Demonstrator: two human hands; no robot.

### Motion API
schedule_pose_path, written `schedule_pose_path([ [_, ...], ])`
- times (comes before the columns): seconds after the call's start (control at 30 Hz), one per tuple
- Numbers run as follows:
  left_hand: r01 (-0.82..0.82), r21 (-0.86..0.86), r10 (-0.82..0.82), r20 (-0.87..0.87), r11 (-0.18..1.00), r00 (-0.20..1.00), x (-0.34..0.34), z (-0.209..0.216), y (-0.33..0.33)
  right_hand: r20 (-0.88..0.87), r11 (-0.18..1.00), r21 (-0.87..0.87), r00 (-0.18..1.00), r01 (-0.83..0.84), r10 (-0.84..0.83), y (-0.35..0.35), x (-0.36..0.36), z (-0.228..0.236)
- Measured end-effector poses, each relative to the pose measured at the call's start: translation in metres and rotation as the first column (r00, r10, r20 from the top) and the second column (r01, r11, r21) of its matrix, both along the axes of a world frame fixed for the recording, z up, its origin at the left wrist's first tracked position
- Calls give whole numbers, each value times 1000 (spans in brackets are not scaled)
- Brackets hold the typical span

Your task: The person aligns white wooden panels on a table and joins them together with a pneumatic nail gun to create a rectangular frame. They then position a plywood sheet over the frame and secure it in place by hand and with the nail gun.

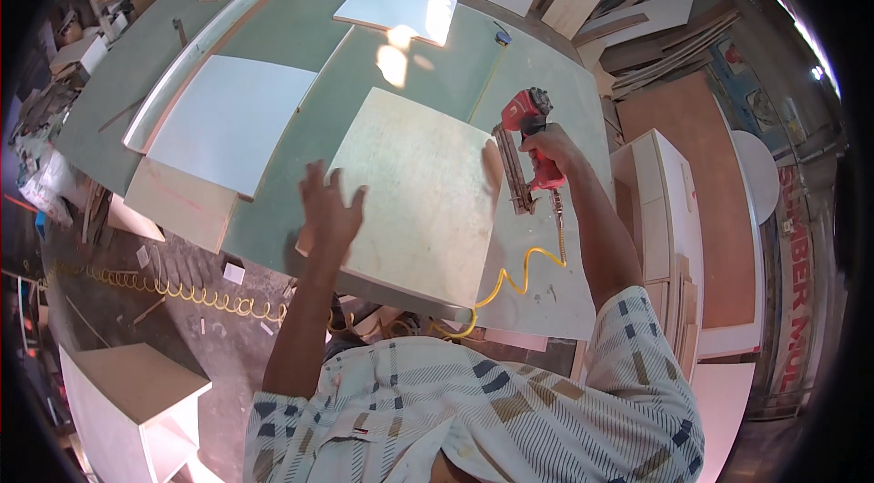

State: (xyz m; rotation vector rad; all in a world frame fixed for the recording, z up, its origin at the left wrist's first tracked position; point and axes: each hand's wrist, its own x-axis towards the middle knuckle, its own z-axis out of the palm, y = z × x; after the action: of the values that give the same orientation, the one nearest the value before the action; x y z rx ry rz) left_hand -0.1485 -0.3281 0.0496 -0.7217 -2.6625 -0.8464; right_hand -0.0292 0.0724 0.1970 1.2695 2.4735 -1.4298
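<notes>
A pale square wooden board (pixel 414 196) lies at the near side of a green-topped worktable (pixel 273 132). My left hand (pixel 332 210) is at the board's left edge with its fingers spread and nothing in them; I cannot tell whether it touches the wood. To the right of the board, my right hand (pixel 553 148) grips a red nail gun (pixel 521 110). The gun's long dark magazine points down toward me. A yellow coiled air hose (pixel 521 263) hangs from its handle end and runs past the board's near corner.
On the table lie white panels (pixel 232 114), another white panel (pixel 396 10), a long white-edged strip (pixel 205 50) and a blue tape measure (pixel 502 39). A white cabinet (pixel 651 201) stands at the right. An open box carcass (pixel 137 396) sits on the floor at lower left.
</notes>
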Motion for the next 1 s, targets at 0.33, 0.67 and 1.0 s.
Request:
schedule_pose_path([
  [0.33,476,-420,-406,248,773,879,-54,20,161,67,996,41,994,84,-87,-6,-14,-17],
  [0.67,488,-496,-378,311,718,872,-59,27,178,56,990,37,988,139,-141,-8,-17,-20],
  [1.0,488,-515,-371,318,705,872,-53,30,176,69,999,10,996,54,-54,-22,-37,-6],
])
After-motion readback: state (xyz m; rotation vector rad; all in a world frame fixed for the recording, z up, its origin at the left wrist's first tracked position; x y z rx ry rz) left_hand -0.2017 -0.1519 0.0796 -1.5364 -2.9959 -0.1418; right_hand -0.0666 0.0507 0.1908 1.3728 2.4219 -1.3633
